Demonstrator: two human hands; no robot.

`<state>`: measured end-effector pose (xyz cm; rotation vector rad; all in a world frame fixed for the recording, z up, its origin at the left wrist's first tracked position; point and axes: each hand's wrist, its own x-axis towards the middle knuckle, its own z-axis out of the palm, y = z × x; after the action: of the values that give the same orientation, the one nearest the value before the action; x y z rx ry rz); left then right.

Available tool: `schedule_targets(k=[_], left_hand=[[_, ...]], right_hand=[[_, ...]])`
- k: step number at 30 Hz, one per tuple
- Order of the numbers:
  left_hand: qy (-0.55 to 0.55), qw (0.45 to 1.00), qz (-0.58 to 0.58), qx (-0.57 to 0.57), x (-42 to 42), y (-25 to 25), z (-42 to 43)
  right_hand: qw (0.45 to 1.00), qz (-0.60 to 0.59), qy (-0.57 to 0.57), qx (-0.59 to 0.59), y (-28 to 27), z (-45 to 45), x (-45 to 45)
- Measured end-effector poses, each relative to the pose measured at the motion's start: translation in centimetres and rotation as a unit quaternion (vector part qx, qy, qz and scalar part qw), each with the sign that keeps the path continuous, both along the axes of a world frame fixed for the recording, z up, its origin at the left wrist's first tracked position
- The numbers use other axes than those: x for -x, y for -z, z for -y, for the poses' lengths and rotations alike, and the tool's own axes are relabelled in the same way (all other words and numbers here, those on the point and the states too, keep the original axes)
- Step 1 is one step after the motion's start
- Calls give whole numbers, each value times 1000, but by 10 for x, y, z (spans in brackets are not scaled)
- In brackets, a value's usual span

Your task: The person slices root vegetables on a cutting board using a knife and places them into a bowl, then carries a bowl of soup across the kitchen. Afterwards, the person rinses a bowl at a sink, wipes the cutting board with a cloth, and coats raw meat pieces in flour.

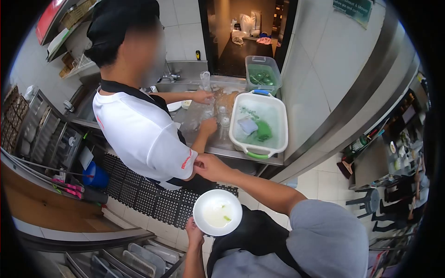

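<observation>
My left hand grips the rim of a white bowl, held level in front of my black apron. A little pale liquid and a few green scraps lie in the bowl. My right hand reaches across to a co-worker and has its fingers closed at the hem of their white sleeve. The co-worker stands at a metal counter, with both of their hands among clear glasses. Part of my right fingers is hidden against the sleeve.
A white tub of soapy water holds a green scrubber and a pale cloth. Behind it stands a clear bin of greenish water. Black matting covers the floor, near a blue bucket. Racks stand at left and below.
</observation>
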<state>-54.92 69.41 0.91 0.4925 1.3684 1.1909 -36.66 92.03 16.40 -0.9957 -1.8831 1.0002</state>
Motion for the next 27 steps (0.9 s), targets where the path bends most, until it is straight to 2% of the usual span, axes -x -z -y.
schedule_targets(k=[4, 6, 8, 11, 13, 14, 16, 18, 20, 21, 24, 27], left_hand=[[43, 999, -2, -25, -20, -9, -31], [59, 998, 0, -31, -28, -13, -49], [76, 996, 23, -31, -40, -25, -70], [104, 994, 18, -37, -56, -40, -101], [130, 991, 25, -26, -69, -55, -122], [132, 991, 22, -26, -75, -59, -133], [161, 986, 44, -29, -85, -65, -156], [163, 986, 35, -20, -99, -72, -177], [170, 985, 33, -25, -110, -77, -199], [168, 985, 43, -21, -117, -85, -209], [178, 983, 34, -29, -130, -99, -241], [180, 983, 38, -23, -139, -104, -272]], right_hand=[[1000, -2, -5, 28, 10, 0, -48], [993, -61, 37, 96, 19, 9, -85], [984, 9, 105, 147, 25, 17, -124], [965, -49, 156, 205, 37, 43, -164], [935, -4, 165, 313, 24, 57, -181], [935, -7, 166, 312, 23, 59, -188], [872, -136, 172, 437, 22, 59, -197], [874, -140, 187, 427, 10, 51, -200], [863, -217, 217, 401, 4, 36, -204], [892, -183, 189, 367, 9, 26, -211], [908, -194, 218, 301, 16, -6, -218], [890, -220, 245, 314, 1, -33, -225]])
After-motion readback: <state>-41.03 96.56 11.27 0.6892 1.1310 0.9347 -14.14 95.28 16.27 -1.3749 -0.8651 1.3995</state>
